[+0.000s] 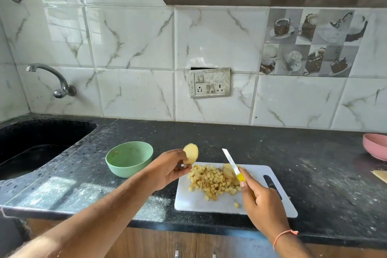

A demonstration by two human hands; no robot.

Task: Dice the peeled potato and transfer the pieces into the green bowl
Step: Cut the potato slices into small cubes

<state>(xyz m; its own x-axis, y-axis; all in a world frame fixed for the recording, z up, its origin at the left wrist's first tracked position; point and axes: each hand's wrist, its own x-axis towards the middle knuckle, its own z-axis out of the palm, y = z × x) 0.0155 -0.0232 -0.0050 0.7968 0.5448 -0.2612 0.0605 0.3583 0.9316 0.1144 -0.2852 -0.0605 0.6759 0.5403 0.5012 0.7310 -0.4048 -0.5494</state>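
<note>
Judging by the heap of potato cubes [213,180] on the white cutting board [278,201], dicing is well along but unfinished. The left hand [167,170] pinches an uncut potato piece [191,153] above the board's 10 o'clock corner; another chunk [228,170] lies by the heap. The right hand [259,201] grips the knife [231,161]. At 9 o'clock on the desk [314,153], the green bowl [129,158] holds only scraps, so the transfer remains.

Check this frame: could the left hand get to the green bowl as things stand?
Probably yes. The left hand holds a potato piece just right of the green bowl, and only bare countertop lies between them. The bowl's mouth is open and uncovered.
</note>
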